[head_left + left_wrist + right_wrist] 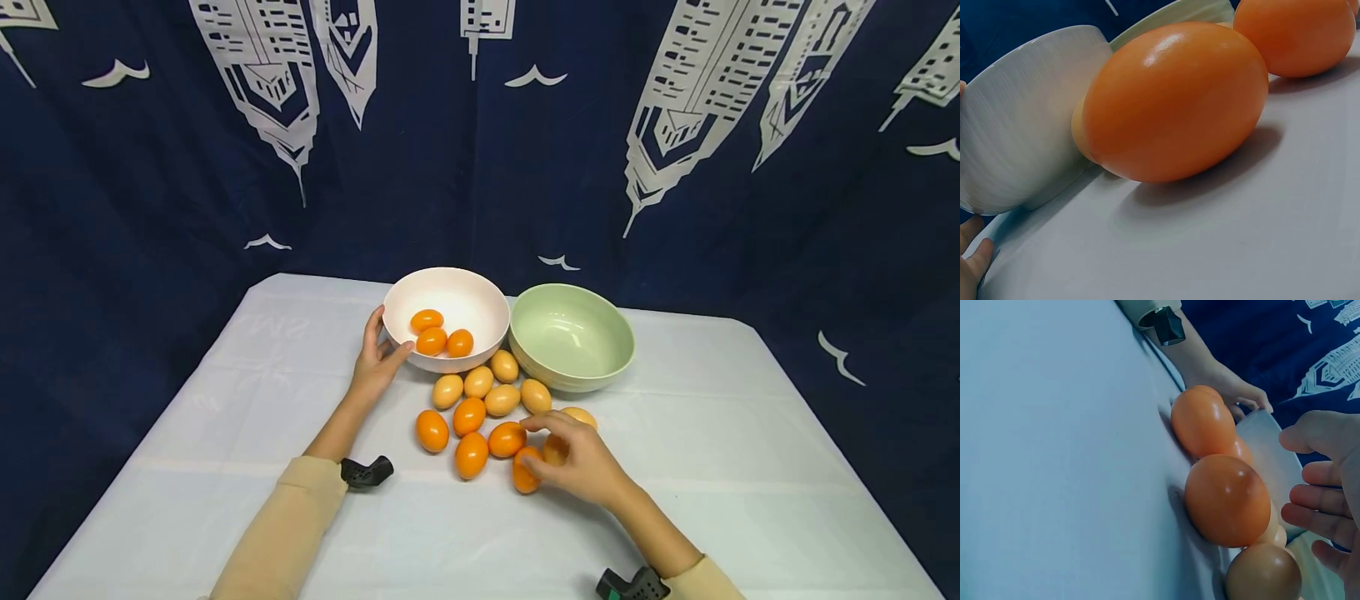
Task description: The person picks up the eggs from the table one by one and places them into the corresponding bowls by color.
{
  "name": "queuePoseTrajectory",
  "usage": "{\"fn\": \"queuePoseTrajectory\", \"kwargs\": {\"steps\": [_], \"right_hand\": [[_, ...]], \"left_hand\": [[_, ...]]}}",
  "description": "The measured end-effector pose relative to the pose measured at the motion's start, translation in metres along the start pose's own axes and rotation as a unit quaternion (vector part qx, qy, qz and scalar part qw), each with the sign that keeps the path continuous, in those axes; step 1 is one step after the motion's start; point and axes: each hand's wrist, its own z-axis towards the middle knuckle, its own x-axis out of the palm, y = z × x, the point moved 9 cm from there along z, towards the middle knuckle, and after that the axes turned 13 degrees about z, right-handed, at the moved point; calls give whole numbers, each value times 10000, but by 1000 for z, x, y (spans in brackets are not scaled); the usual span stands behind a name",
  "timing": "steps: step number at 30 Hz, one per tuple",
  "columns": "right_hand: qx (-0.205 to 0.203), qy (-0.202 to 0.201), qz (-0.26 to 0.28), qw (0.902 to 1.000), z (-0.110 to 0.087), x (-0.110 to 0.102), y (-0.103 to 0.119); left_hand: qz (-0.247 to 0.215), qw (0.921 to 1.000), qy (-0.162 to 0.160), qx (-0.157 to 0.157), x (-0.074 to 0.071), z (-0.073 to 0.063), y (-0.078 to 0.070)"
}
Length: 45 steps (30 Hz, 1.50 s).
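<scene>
My left hand [375, 364] holds the left side of a pale pink-white bowl [483, 312], its thumb at the near rim. Three orange eggs [427, 320] lie inside that bowl. My right hand [585, 467] hovers with fingers and thumb apart over an orange egg [523, 477] at the near right of the group; in the right wrist view no egg is between the fingers [1316, 497]. Several other orange eggs [471, 456] lie on the table, with several tan eggs [502, 400] closer to the bowls. The hand partly hides a tan egg [556, 450].
A light green bowl [572, 329] with nothing in it stands right beside the pale bowl. Both rest near the far edge of the white-covered table [225, 433]. Behind hangs a dark blue cloth [450, 167] with white building prints.
</scene>
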Motion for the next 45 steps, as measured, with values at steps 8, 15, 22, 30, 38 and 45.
{"fn": "queuePoseTrajectory", "kwargs": {"steps": [8,15,22,30,38,45], "right_hand": [[-254,25,-146,9996,-9,3,-3],[-310,26,-440,9985,-14,7,-10],[-413,168,-808,9957,-16,13,-11],[-460,390,-1090,9922,-16,20,-9],[-721,394,-864,9929,-15,24,-8],[-579,232,-375,9973,-14,18,-10]], "left_hand": [[-29,10000,-8,31,0,0,1],[82,9999,47,-71,0,1,1],[-14,10000,73,-47,0,1,-2],[70,10000,-28,-12,-1,0,1],[22,10000,56,-2,-5,-6,-18],[30,9999,78,-81,-7,-12,-33]]}}
